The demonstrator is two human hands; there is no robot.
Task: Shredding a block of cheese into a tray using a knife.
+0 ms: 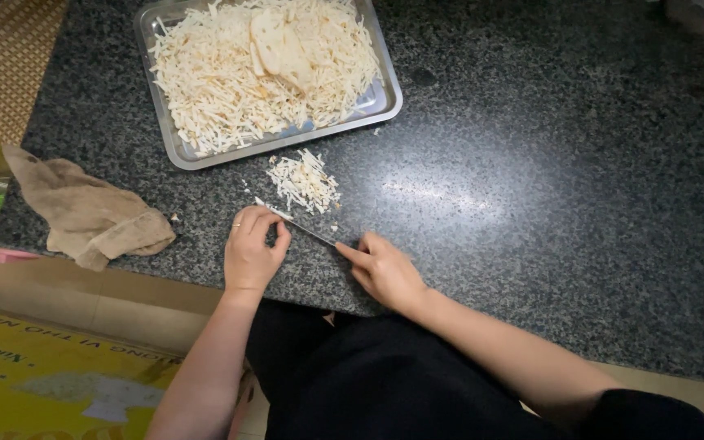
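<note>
At the near edge of the dark speckled stone surface [531, 204], both hands are down and working. The right hand [385, 270] grips the handle of a knife [307, 229], fingers wrapped tight round it, index finger stretched along the top toward ten o'clock. The thin blade lies low across the stone, its tip reaching under the left hand [252, 248]. That left hand is curled, fingers pressed together and tucked knuckle-first over the blade's far end; whatever sits beneath them I cannot tell, the fingers cover it. There's a ring on one finger.

Just past the blade, at twelve o'clock from the left hand, sits a small heap of pale shredded strips [303, 181], touching nothing but the stone. Further out at twelve, a rectangular metal tray [385, 102] lies tilted on the surface, piled with the same pale shreds [230, 81] and a few flat slices [280, 45] on top.

Over at nine o'clock, a crumpled beige cloth [91, 216] hangs over the edge. Below it at seven o'clock, a yellow printed carton [50, 383].
</note>
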